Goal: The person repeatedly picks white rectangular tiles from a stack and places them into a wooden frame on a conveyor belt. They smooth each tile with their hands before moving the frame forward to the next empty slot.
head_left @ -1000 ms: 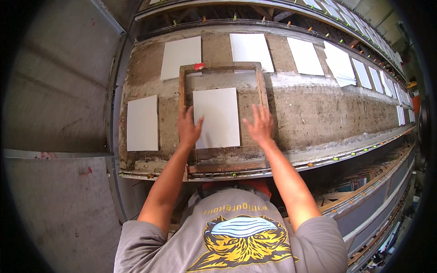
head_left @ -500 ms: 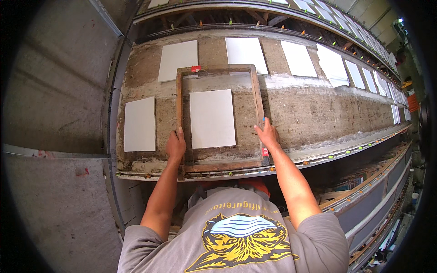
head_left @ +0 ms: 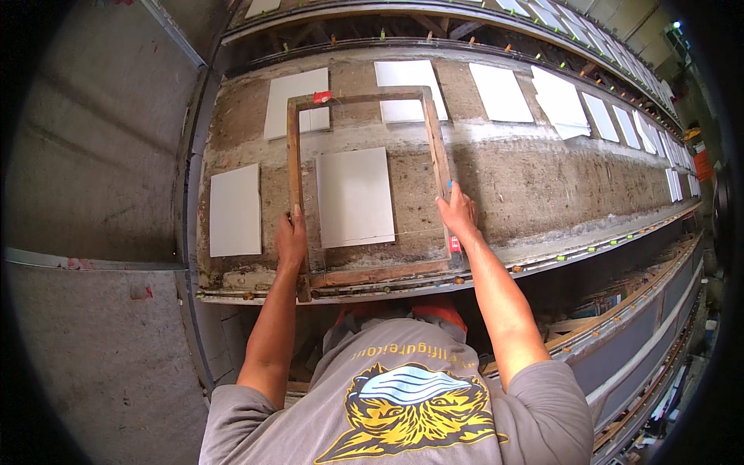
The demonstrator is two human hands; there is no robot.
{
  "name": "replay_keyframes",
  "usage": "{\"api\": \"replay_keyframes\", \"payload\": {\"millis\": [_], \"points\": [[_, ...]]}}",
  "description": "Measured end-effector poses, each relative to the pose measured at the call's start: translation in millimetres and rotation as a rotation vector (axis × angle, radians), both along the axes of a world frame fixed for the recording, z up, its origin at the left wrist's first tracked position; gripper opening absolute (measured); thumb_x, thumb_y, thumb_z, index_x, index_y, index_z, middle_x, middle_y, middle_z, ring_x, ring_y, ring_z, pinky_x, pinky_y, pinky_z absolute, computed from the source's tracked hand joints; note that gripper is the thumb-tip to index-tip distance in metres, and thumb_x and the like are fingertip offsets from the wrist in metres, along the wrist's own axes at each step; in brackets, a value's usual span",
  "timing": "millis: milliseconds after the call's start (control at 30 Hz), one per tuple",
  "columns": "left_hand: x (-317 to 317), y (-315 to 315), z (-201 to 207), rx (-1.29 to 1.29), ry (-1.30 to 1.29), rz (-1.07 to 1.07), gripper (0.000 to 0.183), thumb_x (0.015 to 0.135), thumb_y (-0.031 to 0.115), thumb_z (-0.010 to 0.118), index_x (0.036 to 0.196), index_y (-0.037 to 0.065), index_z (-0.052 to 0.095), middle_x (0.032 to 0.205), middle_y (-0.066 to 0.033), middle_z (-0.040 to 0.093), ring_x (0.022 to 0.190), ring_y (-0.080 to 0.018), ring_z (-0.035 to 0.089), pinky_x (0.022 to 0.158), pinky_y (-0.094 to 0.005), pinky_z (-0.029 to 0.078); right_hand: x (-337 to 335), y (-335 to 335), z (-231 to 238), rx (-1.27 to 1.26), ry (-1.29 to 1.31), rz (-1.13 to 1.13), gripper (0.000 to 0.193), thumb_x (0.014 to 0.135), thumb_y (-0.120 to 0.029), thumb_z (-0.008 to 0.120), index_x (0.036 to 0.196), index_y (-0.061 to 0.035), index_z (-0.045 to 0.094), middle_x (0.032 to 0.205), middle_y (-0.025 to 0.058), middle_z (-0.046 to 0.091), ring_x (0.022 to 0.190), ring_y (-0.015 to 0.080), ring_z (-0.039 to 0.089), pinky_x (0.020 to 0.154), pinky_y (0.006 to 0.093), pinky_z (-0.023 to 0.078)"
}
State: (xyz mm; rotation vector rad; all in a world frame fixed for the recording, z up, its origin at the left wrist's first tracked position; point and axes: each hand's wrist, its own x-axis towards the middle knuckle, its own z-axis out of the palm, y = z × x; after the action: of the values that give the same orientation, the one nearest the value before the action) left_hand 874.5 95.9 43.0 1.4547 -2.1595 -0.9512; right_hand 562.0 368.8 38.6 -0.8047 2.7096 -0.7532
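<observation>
A rectangular wooden frame [head_left: 294,159] is held over the long stained table [head_left: 535,178] in front of me. My left hand [head_left: 291,242] is closed around its left rail, and my right hand [head_left: 459,211] grips the right rail. Through the opening shows a white rectangular sheet [head_left: 355,198] lying on the table. A thin line, perhaps a wire, runs across the frame's lower part. One red tag [head_left: 322,97] sits on the far rail, another red tag [head_left: 455,244] below my right hand. The far rail overlaps two more white sheets in my view.
Another white sheet [head_left: 235,211] lies left of the frame. Several more, such as one sheet [head_left: 501,93], line the back of the table toward the right. Small clips [head_left: 562,259] dot the table's near edge. A grey wall panel [head_left: 108,147] stands at the left.
The wooden frame, with both my hands on it, has shifted slightly left and away from me. Its far rail now covers more of the back sheets.
</observation>
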Motion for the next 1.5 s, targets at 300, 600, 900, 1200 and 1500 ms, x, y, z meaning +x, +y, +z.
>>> {"api": "replay_keyframes", "payload": {"millis": [300,600,900,1200,1500], "points": [[-77,40,32,0.027,0.182,-0.003,0.066,0.104,0.056,0.050,0.119,-0.007,0.063,0.102,-0.0298,0.070,0.098,-0.0438,0.068,0.085,-0.0493,0.051,-67,53,32,-0.035,0.054,-0.047,0.066,0.090,-0.037,0.068,0.141,0.0012,0.050,0.121,0.0300,0.068,0.114,0.0464,0.064,0.097,0.0519,0.050],[-170,118,37,0.045,0.114,-0.015,0.060,0.105,0.052,0.049,0.120,-0.004,0.064,0.101,-0.0283,0.072,0.099,-0.0433,0.069,0.085,-0.0495,0.052,-159,130,35,-0.003,0.015,-0.071,0.069,0.090,-0.039,0.068,0.145,-0.0029,0.049,0.127,0.0284,0.066,0.118,0.0452,0.063,0.100,0.0509,0.049],[-227,195,-14,0.082,0.090,-0.002,0.055,0.105,0.049,0.050,0.116,-0.004,0.064,0.098,-0.0278,0.070,0.095,-0.0465,0.067,0.081,-0.0509,0.051,-229,201,-25,0.012,0.012,-0.030,0.070,0.090,-0.039,0.068,0.146,-0.0023,0.048,0.130,0.0297,0.064,0.119,0.0470,0.061,0.102,0.0525,0.047],[-241,235,-40,0.052,0.030,0.010,0.050,0.106,0.045,0.048,0.113,-0.002,0.062,0.096,-0.0280,0.069,0.094,-0.0481,0.065,0.080,-0.0535,0.049,-249,233,-47,0.005,-0.044,0.002,0.070,0.091,-0.039,0.066,0.146,0.0001,0.047,0.124,0.0314,0.066,0.116,0.0475,0.063,0.100,0.0529,0.047],[-239,244,-47,0.020,0.017,0.017,0.045,0.107,0.042,0.049,0.106,-0.001,0.061,0.092,-0.0279,0.067,0.090,-0.0501,0.063,0.077,-0.0541,0.047,-245,241,-39,0.030,-0.067,0.010,0.071,0.091,-0.039,0.066,0.147,0.0000,0.045,0.122,0.0313,0.067,0.115,0.0473,0.063,0.100,0.0529,0.047]]}}
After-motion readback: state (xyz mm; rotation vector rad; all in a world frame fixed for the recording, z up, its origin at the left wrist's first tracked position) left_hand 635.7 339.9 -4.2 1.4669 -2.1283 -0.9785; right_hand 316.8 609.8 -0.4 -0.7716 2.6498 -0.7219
